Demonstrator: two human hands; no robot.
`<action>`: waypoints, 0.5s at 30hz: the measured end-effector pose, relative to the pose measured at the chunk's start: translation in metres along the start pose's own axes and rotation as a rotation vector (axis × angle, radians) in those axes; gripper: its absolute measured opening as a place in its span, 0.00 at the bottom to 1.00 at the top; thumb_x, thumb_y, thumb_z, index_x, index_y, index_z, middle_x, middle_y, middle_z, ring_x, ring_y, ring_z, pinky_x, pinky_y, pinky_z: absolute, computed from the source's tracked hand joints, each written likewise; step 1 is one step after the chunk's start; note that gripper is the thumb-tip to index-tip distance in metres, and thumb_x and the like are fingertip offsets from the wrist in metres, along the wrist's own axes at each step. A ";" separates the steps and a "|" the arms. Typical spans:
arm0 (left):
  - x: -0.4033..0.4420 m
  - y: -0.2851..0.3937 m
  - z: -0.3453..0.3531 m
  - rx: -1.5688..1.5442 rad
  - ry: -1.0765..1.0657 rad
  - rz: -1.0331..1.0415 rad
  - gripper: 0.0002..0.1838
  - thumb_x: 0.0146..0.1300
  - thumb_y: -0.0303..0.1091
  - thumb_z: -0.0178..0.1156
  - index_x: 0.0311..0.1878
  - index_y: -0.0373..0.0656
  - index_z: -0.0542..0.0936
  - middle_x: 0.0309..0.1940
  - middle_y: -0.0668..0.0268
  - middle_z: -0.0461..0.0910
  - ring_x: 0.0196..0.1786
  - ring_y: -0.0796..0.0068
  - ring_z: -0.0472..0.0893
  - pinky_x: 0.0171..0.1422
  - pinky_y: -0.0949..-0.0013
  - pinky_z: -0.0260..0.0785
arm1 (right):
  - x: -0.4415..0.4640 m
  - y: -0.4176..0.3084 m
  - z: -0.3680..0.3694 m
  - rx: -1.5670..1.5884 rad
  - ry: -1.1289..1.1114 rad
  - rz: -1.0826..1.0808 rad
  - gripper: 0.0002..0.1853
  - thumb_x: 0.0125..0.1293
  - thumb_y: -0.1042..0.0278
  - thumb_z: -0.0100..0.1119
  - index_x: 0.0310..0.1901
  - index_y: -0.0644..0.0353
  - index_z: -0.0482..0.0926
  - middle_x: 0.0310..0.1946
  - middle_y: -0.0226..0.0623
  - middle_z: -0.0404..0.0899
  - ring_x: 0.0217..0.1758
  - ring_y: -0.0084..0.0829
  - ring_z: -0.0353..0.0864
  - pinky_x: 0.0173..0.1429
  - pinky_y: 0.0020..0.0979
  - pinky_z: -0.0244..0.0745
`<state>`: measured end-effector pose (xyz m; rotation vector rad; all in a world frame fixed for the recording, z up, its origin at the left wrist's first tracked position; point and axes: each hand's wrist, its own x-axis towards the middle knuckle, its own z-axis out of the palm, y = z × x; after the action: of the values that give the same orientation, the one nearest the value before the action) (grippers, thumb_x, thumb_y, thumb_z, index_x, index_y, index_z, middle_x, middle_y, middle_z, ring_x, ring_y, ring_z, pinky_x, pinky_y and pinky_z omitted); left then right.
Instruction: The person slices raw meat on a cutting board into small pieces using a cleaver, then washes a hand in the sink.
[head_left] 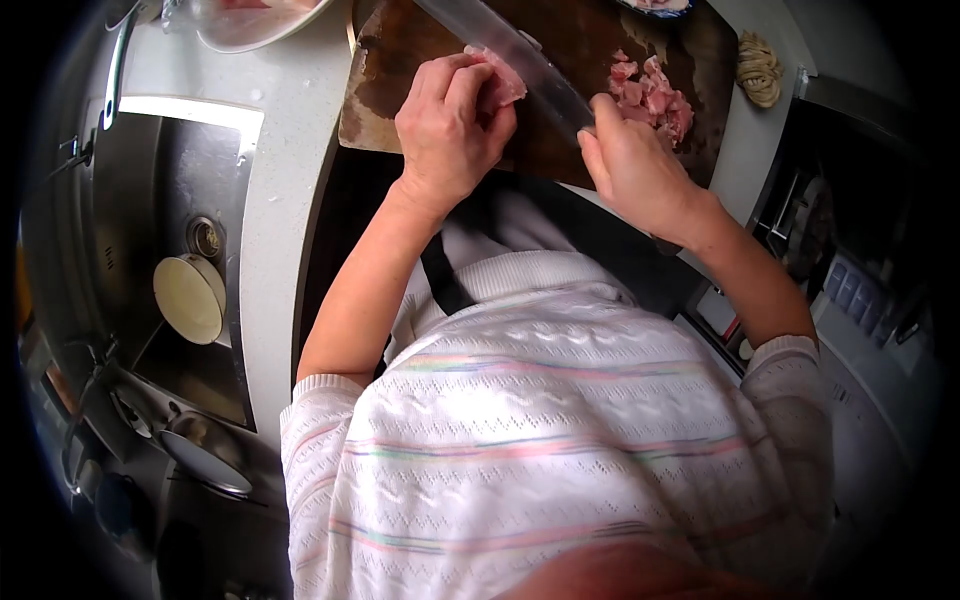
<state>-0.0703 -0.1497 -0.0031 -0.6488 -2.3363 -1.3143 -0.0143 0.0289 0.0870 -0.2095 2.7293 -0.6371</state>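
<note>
My left hand [447, 122] is closed on a piece of raw pink meat [497, 80], holding it against the wooden cutting board [390, 60]. In my right hand [640, 170] is the handle of a large knife [535, 75], fingers wrapped round it. The broad blade slants up and left across the board, close beside the held meat; whether it touches the meat I cannot tell. A heap of cut meat chunks [652, 98] lies on the board, just beyond my right hand.
A white bowl with pink meat [262, 28] stands at the upper left. Left of the counter [285, 190] is a metal sink with a cream-coloured bowl [190, 298] in it. Part of a blue-rimmed plate [660, 8] shows at the top. A coiled beige bundle [759, 70] lies right of the board.
</note>
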 end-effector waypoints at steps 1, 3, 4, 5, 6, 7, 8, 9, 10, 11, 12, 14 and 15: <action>-0.001 0.001 -0.001 0.008 0.000 -0.004 0.17 0.43 0.26 0.68 0.40 0.41 0.78 0.40 0.62 0.80 0.37 0.63 0.82 0.40 0.68 0.77 | -0.001 -0.002 0.003 -0.016 0.021 -0.007 0.08 0.66 0.72 0.49 0.35 0.67 0.62 0.17 0.50 0.74 0.23 0.52 0.77 0.28 0.46 0.70; -0.003 0.002 0.001 -0.023 0.011 -0.022 0.17 0.43 0.26 0.68 0.39 0.41 0.78 0.39 0.62 0.79 0.37 0.63 0.81 0.41 0.68 0.76 | -0.007 -0.004 0.008 -0.031 0.050 0.006 0.08 0.65 0.73 0.50 0.34 0.66 0.62 0.17 0.49 0.74 0.23 0.51 0.78 0.29 0.47 0.71; -0.004 -0.001 0.001 -0.055 0.025 -0.036 0.17 0.42 0.26 0.67 0.38 0.40 0.78 0.38 0.62 0.79 0.37 0.62 0.80 0.41 0.68 0.76 | -0.006 -0.006 0.008 -0.038 0.035 0.019 0.08 0.65 0.73 0.50 0.34 0.66 0.62 0.17 0.50 0.74 0.23 0.51 0.78 0.29 0.47 0.71; -0.003 -0.003 -0.001 -0.086 0.039 -0.050 0.16 0.41 0.26 0.67 0.38 0.40 0.77 0.37 0.62 0.78 0.37 0.61 0.79 0.41 0.67 0.75 | -0.006 -0.007 0.007 -0.044 0.020 0.030 0.08 0.65 0.73 0.50 0.35 0.66 0.62 0.17 0.50 0.74 0.23 0.51 0.78 0.29 0.47 0.71; 0.005 -0.001 -0.011 -0.087 0.044 -0.113 0.12 0.48 0.25 0.65 0.38 0.37 0.78 0.34 0.61 0.80 0.33 0.68 0.82 0.39 0.69 0.76 | -0.008 -0.007 0.007 -0.047 0.004 0.046 0.08 0.65 0.73 0.50 0.35 0.66 0.62 0.17 0.50 0.74 0.23 0.51 0.78 0.29 0.47 0.71; 0.009 -0.005 -0.018 -0.195 0.071 -0.232 0.10 0.52 0.25 0.64 0.38 0.36 0.79 0.33 0.61 0.81 0.31 0.72 0.83 0.38 0.71 0.76 | -0.012 -0.008 0.007 -0.090 -0.008 0.049 0.08 0.65 0.73 0.50 0.35 0.66 0.62 0.17 0.50 0.74 0.24 0.51 0.78 0.30 0.47 0.71; 0.013 -0.013 -0.025 -0.303 0.094 -0.353 0.07 0.56 0.24 0.62 0.39 0.35 0.79 0.31 0.61 0.82 0.30 0.75 0.83 0.36 0.73 0.77 | -0.018 -0.008 0.006 -0.132 -0.021 0.054 0.08 0.65 0.73 0.50 0.35 0.66 0.62 0.17 0.50 0.74 0.24 0.51 0.78 0.30 0.48 0.71; 0.020 -0.023 -0.033 -0.503 0.115 -0.418 0.06 0.59 0.24 0.60 0.39 0.34 0.79 0.30 0.62 0.82 0.30 0.77 0.83 0.37 0.74 0.77 | -0.024 -0.007 0.005 -0.175 -0.037 0.059 0.08 0.65 0.73 0.50 0.35 0.66 0.62 0.17 0.50 0.74 0.24 0.51 0.78 0.30 0.48 0.71; 0.026 -0.032 -0.040 -0.702 0.137 -0.484 0.05 0.61 0.23 0.58 0.40 0.33 0.79 0.28 0.62 0.82 0.29 0.78 0.83 0.37 0.75 0.77 | -0.029 -0.004 0.005 -0.128 -0.014 0.065 0.09 0.66 0.72 0.50 0.36 0.66 0.62 0.18 0.50 0.74 0.25 0.52 0.78 0.30 0.47 0.70; 0.028 -0.033 -0.049 -0.405 0.086 -0.432 0.06 0.62 0.22 0.57 0.40 0.33 0.79 0.31 0.63 0.82 0.31 0.76 0.83 0.40 0.77 0.77 | -0.035 0.002 0.005 -0.082 0.011 0.068 0.09 0.66 0.71 0.50 0.37 0.66 0.63 0.19 0.51 0.74 0.26 0.52 0.77 0.30 0.47 0.68; 0.029 -0.027 -0.051 -0.348 0.051 -0.351 0.06 0.61 0.22 0.56 0.40 0.33 0.79 0.33 0.64 0.81 0.32 0.77 0.83 0.40 0.77 0.77 | -0.040 0.007 0.003 -0.037 0.036 0.072 0.09 0.67 0.70 0.51 0.38 0.67 0.63 0.20 0.51 0.75 0.27 0.53 0.77 0.29 0.46 0.67; 0.027 -0.016 -0.052 -0.231 -0.015 -0.198 0.06 0.61 0.21 0.56 0.40 0.34 0.80 0.35 0.65 0.81 0.33 0.78 0.83 0.40 0.76 0.76 | -0.051 0.010 -0.002 0.094 0.107 0.080 0.09 0.66 0.72 0.52 0.38 0.68 0.65 0.19 0.49 0.74 0.23 0.48 0.77 0.28 0.42 0.68; 0.024 -0.020 -0.053 -0.216 -0.061 -0.180 0.07 0.58 0.21 0.58 0.39 0.37 0.81 0.38 0.66 0.80 0.35 0.79 0.81 0.40 0.75 0.75 | -0.057 0.007 -0.005 0.168 0.132 0.109 0.09 0.65 0.72 0.52 0.37 0.68 0.65 0.19 0.49 0.74 0.23 0.48 0.77 0.28 0.42 0.68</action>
<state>-0.0956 -0.1997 0.0216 -0.5585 -2.3670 -1.6667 0.0366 0.0496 0.1038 0.0222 2.7697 -0.8716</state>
